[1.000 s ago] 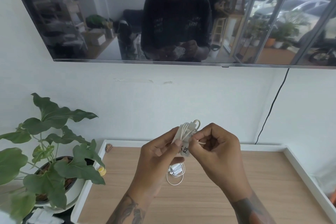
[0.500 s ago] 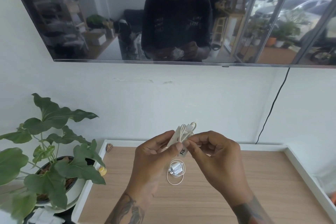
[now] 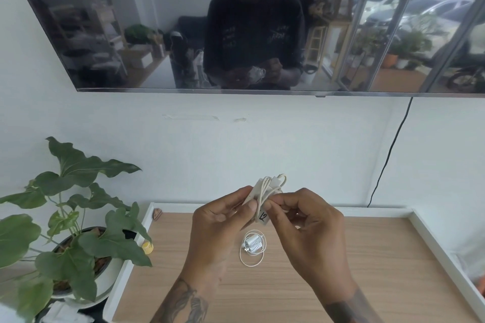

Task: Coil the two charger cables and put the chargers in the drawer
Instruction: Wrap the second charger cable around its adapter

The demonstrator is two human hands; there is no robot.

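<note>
Frame centre: left hand (image 3: 223, 220) grips white charger (image 3: 256, 191) to steady it; right hand (image 3: 307, 220) pinches cable (image 3: 265, 189) for wrapping. Coiled second charger (image 3: 252, 245) parked on table (image 3: 341, 270).

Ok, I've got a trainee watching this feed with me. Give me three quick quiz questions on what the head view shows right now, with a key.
1. True or false: the second charger lies on the wooden desktop with its cable looped beside it.
2. Which hand steadies the body of the held charger?
A. left hand
B. right hand
C. neither
3. Fill in: left of the desk stands a potted ____.

Key:
1. True.
2. A. The left hand holds the charger body while the right hand pinches its cable.
3. plant.
</note>
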